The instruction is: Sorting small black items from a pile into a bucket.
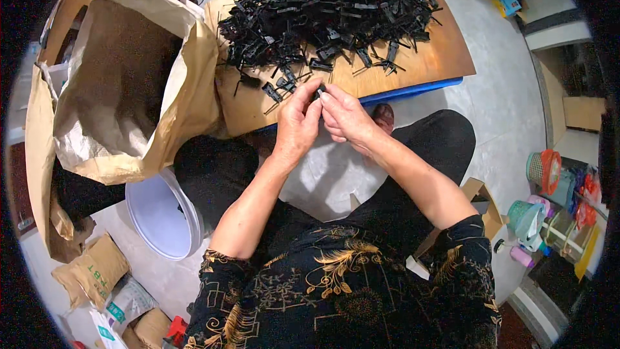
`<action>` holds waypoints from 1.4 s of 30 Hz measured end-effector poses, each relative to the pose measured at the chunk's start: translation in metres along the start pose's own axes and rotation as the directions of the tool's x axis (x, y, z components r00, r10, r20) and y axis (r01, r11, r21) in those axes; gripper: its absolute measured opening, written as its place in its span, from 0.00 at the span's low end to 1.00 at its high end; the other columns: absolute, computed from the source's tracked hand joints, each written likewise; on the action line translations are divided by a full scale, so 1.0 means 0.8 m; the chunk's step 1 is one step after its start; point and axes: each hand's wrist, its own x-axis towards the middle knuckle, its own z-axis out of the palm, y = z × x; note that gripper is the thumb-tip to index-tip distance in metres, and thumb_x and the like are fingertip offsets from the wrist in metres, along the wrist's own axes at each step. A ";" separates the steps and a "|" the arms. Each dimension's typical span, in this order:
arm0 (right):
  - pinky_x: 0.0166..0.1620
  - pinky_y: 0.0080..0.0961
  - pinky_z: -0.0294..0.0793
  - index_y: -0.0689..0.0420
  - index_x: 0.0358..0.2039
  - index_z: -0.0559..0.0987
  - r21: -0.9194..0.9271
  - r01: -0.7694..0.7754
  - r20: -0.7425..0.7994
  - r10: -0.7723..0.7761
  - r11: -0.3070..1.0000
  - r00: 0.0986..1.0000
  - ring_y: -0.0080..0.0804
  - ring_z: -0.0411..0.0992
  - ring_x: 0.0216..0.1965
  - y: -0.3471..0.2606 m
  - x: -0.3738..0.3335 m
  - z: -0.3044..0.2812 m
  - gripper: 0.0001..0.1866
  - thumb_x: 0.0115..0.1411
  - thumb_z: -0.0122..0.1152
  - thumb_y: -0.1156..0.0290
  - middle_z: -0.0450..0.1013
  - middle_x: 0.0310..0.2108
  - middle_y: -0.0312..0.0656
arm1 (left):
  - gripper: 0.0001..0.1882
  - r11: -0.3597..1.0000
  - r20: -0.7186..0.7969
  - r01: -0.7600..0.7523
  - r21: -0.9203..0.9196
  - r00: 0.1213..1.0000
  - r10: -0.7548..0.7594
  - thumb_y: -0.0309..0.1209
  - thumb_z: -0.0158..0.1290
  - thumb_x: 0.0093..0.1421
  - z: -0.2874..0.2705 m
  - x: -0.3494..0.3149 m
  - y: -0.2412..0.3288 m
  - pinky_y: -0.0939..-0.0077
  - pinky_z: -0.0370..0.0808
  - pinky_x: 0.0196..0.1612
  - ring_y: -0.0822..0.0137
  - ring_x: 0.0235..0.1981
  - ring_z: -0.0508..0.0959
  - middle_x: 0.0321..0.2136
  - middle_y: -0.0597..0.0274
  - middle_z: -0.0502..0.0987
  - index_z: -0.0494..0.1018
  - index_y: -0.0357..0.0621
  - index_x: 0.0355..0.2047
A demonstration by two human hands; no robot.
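Both my hands meet over the near edge of a wooden board [445,58], fingertips closed round one small black plastic part [319,93]. My left hand [299,119] pinches it from the left, while my right hand [347,116] grips it from the right with its fingers curled. Most of the part is hidden by my fingers. Just beyond them lies a big heap of similar black plastic parts [323,13] with thin prongs or wires sticking out. A few loose black parts [271,92] rest on the board beside my left hand.
A large open paper sack [194,90] stands left of the board. Below it is a white bucket [139,213] on the tiled floor. Brown packages [97,268] lie at lower left. An open cardboard box [484,207] sits by my right leg; baskets and bags [529,220] stand farther right.
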 end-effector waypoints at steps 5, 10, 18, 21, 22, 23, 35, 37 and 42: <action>0.13 0.11 0.45 0.51 0.51 0.60 -0.042 -0.047 -0.008 0.047 0.998 0.999 0.12 0.46 0.11 -0.002 0.010 -0.005 0.17 0.64 0.41 0.60 0.51 0.14 0.24 | 0.16 0.987 -0.032 -0.065 0.148 0.997 0.071 0.21 0.45 0.56 0.000 0.001 -0.006 0.78 0.70 0.39 0.71 0.35 0.74 0.36 0.56 0.74 0.67 0.38 0.46; 0.18 0.12 0.55 0.54 0.50 0.64 -0.423 0.135 0.102 -0.101 0.896 0.990 0.13 0.55 0.16 -0.008 0.029 -0.018 0.18 0.63 0.42 0.60 0.59 0.18 0.26 | 0.16 0.998 0.017 0.019 0.063 1.000 -0.020 0.20 0.45 0.56 -0.011 0.006 -0.002 0.80 0.71 0.38 0.74 0.35 0.73 0.34 0.61 0.73 0.65 0.39 0.47; 0.35 0.26 0.69 0.61 0.42 0.68 -0.840 0.129 -0.295 -0.643 0.527 0.707 0.31 0.70 0.30 -0.039 0.009 -0.135 0.20 0.53 0.56 0.63 0.72 0.29 0.44 | 0.16 0.954 -0.196 -0.116 0.276 0.965 0.174 0.20 0.43 0.58 -0.096 -0.087 0.114 0.87 0.67 0.29 0.79 0.23 0.68 0.32 0.62 0.71 0.63 0.39 0.48; 0.39 0.36 0.69 0.57 0.44 0.68 -0.908 0.060 -0.293 -0.733 0.414 0.613 0.45 0.72 0.36 -0.038 0.010 -0.155 0.19 0.52 0.52 0.64 0.72 0.34 0.53 | 0.18 0.888 -0.278 -0.035 0.458 0.943 0.181 0.21 0.41 0.60 -0.177 -0.151 0.123 0.88 0.64 0.29 0.79 0.28 0.66 0.39 0.59 0.70 0.60 0.38 0.51; 0.41 0.39 0.68 0.56 0.45 0.67 -0.911 -0.115 -0.378 -0.687 0.397 0.621 0.48 0.71 0.38 -0.040 0.015 -0.157 0.20 0.51 0.51 0.64 0.72 0.35 0.54 | 0.17 0.851 -0.291 -0.009 0.525 0.938 0.189 0.20 0.41 0.60 -0.216 -0.174 0.109 0.87 0.66 0.32 0.77 0.31 0.68 0.41 0.58 0.70 0.61 0.38 0.51; 0.43 0.43 0.68 0.54 0.46 0.67 -0.884 -0.295 -0.466 -0.641 0.362 0.610 0.52 0.70 0.40 -0.040 0.016 -0.158 0.20 0.51 0.49 0.65 0.72 0.36 0.55 | 0.16 0.673 -0.255 -0.041 0.738 0.907 0.336 0.20 0.40 0.60 -0.245 -0.188 0.098 0.85 0.67 0.35 0.74 0.34 0.70 0.43 0.56 0.70 0.62 0.37 0.50; 0.36 0.42 0.69 0.58 0.30 0.75 -0.970 -0.223 -0.219 -0.744 0.096 0.632 0.49 0.71 0.34 -0.048 0.031 -0.171 0.11 0.51 0.49 0.66 0.72 0.30 0.51 | 0.18 0.562 -0.727 0.691 0.455 0.652 -0.215 0.34 0.45 0.60 -0.476 -0.298 -0.060 0.78 0.70 0.35 0.63 0.31 0.75 0.26 0.60 0.75 0.63 0.41 0.49; 0.34 0.39 0.70 0.59 0.29 0.74 -0.970 -0.191 -0.239 -0.713 0.149 0.659 0.45 0.72 0.32 -0.062 0.035 -0.171 0.11 0.51 0.50 0.66 0.73 0.27 0.50 | 0.19 0.522 -0.725 0.653 0.549 0.683 -0.092 0.34 0.46 0.59 -0.474 -0.294 -0.070 0.78 0.71 0.35 0.63 0.32 0.74 0.28 0.59 0.75 0.63 0.40 0.49; 0.23 0.21 0.60 0.59 0.26 0.72 -0.839 0.255 -0.104 -0.602 0.480 0.792 0.18 0.59 0.20 -0.081 0.016 -0.140 0.09 0.52 0.51 0.66 0.62 0.17 0.29 | 0.19 0.761 -0.475 0.072 0.645 0.818 0.325 0.25 0.49 0.56 -0.298 -0.181 0.065 0.78 0.70 0.41 0.65 0.38 0.73 0.40 0.54 0.71 0.63 0.36 0.48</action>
